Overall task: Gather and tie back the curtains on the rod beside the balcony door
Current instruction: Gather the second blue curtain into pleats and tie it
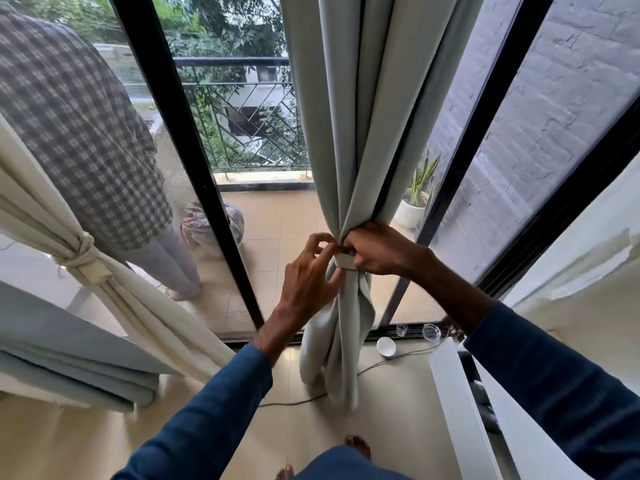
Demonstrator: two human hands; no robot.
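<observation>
Soft daylight thru glass door, no harsh shadows, wide-angle bend at edges, slight blur

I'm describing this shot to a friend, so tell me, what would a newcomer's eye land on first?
Dead centre, the grey curtain hangs gathered into a bundle, with the right hand gripping it and the left hand pinching the tie band wrapped around it. At far left a cream curtain is already tied back, and beyond it a person in a checked shirt stands out on the balcony.
</observation>
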